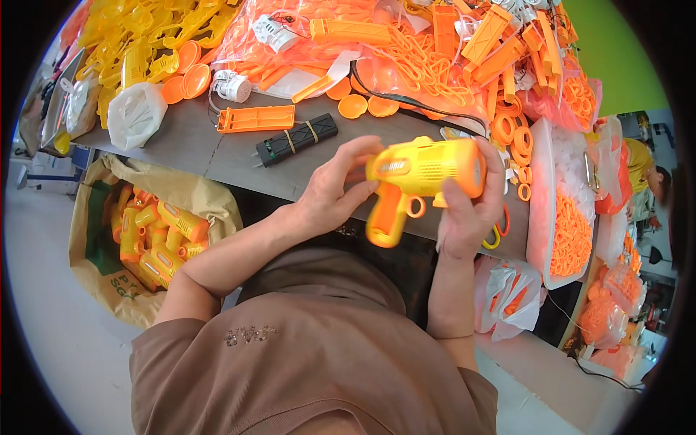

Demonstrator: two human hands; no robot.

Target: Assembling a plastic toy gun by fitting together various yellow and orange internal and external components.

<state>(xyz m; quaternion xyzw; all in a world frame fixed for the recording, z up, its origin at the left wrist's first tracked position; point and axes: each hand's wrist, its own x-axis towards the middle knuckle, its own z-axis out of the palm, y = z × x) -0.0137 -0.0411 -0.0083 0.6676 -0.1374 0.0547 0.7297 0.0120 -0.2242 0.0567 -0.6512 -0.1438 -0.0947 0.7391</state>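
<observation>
Above the near edge of the table I hold a yellow and orange toy gun (428, 168) between both hands, its handle pointing down. My left hand (335, 181) is closed about its left end, thumb and fingers on either side. My right hand (473, 212) grips the right end, with the thumb on the near side and fingers round the far side. Behind them on the table lies a black boxy tool (304, 139) with two rubber bands and a thin metal tip. An orange tray-shaped part (256, 119) sits beyond it.
A large paper bag (90, 239) full of similar toy guns stands at left. Heaped orange parts (428, 65) and yellow parts (156, 29) cover the table's back. At right are scissors (495, 238), a white bin (538, 196) of orange rings and a plastic bag (507, 297).
</observation>
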